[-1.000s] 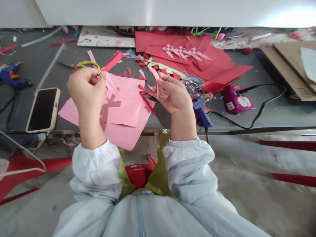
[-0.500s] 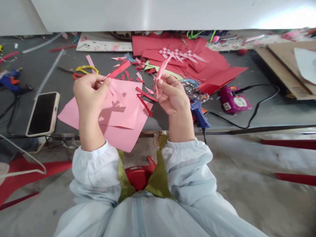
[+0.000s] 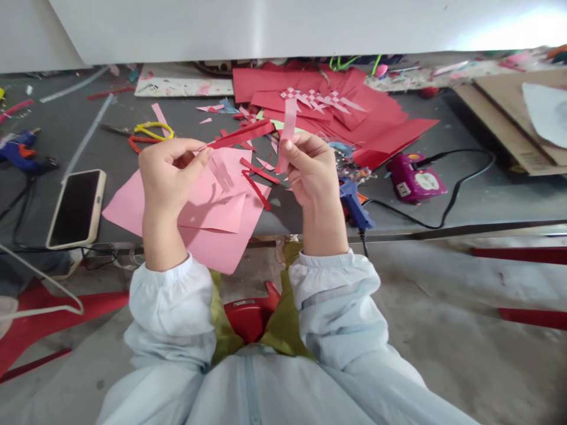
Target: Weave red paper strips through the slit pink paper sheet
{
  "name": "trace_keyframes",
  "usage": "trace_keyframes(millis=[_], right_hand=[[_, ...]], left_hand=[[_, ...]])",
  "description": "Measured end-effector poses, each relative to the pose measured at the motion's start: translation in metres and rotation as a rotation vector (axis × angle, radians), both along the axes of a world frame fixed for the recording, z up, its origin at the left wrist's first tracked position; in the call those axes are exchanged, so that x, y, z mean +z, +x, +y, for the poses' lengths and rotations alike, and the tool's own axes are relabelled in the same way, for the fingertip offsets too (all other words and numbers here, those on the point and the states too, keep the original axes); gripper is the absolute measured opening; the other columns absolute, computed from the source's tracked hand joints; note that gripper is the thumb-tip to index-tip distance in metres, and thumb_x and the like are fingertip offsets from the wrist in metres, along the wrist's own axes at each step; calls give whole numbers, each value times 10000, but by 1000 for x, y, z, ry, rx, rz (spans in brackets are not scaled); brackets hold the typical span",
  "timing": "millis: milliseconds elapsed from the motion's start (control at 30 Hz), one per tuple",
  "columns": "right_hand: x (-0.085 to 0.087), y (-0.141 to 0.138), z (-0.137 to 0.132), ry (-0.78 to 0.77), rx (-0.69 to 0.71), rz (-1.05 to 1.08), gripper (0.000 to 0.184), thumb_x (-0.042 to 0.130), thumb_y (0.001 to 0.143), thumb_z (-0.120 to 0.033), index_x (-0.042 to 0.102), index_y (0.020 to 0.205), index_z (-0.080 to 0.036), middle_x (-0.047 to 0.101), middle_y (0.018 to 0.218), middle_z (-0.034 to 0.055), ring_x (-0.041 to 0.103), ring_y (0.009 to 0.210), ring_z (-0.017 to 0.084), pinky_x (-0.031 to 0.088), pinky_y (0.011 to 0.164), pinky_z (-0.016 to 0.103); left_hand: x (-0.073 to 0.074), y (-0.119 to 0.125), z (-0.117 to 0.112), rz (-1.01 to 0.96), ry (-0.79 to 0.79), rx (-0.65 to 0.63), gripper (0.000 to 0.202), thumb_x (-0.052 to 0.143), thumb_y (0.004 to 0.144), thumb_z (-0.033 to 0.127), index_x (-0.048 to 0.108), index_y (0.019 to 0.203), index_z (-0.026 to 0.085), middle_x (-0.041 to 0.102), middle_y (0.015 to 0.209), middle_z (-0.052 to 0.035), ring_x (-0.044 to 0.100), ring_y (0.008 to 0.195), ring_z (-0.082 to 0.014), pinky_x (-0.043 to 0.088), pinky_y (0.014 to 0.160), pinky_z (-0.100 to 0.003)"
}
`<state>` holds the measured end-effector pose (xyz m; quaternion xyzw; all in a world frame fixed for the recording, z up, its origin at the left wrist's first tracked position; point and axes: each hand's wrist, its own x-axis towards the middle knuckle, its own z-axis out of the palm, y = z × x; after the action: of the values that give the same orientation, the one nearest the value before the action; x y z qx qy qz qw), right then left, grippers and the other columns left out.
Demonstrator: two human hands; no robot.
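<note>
My left hand [image 3: 166,171] is closed in a pinch on a red paper strip [image 3: 241,134] that points right across the table, with pale pink strips [image 3: 221,168] hanging below it. My right hand [image 3: 310,168] pinches a pink paper strip [image 3: 289,121] that stands nearly upright. Both hands hover above pink paper sheets [image 3: 221,236] at the table's near edge. Loose red strips [image 3: 254,177] lie on the sheets between my hands.
A phone [image 3: 75,206] lies at the left. Scissors [image 3: 148,133] lie behind my left hand. A blue glue gun [image 3: 354,203] and a magenta device [image 3: 414,180] with a black cable sit at the right. Red paper sheets [image 3: 381,127] and a woven red-and-white piece [image 3: 319,99] lie further back. Cardboard [image 3: 514,118] is at the far right.
My right hand has turned the pink strip from bent to nearly upright. The red strip in my left hand has tilted down towards horizontal. The camera view shifted slightly.
</note>
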<state>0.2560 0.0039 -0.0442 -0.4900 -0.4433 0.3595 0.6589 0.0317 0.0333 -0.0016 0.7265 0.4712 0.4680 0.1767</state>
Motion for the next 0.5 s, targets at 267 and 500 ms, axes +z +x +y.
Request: trace_keyframes(millis=[267,500], right_hand=[[2,-1,-2,89,15,185,387,872,560,-532,691,726,-233,615,736,-42,504,597,58,445,568,251],[2,1,1,207,28,218,342,893,530,-538,737,679,-273,579,608,-80,409,483,21,324,436,206]], left_hand=[[-2,2,2,40,100,12,50,717,789,236,758,760,232,660,646,11,588,591,-134,452,615,-270],[-4,3,2,308,123,15,83,712,818,215,781,859,237,689,674,6,617,629,-152,455,632,-282]])
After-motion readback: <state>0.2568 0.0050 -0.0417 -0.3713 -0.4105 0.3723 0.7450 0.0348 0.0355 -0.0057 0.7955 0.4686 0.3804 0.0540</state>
